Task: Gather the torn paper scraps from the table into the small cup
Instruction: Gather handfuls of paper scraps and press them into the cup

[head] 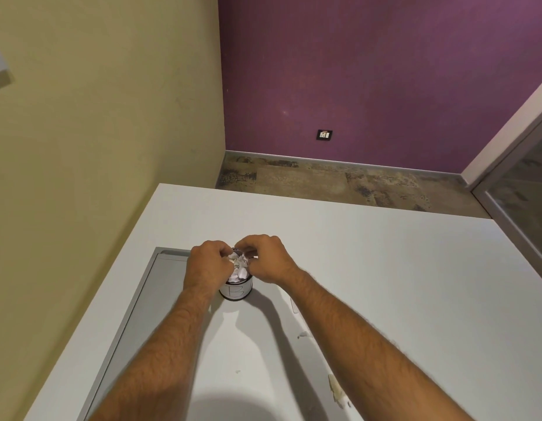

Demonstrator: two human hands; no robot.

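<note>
A small white cup with a dark rim and a drawn mark on its side stands on the white table. White torn paper scraps fill it to the top. My left hand and my right hand meet over the cup's mouth, fingers curled down onto the scraps. Whether each hand pinches paper or only presses it is unclear. A tiny scrap lies on the table nearer to me, and another small scrap lies by my right forearm.
A grey inset panel runs along the table's left side. A worn, chipped patch marks the table at lower right. A yellow wall stands close on the left. Floor and a purple wall lie beyond the far edge.
</note>
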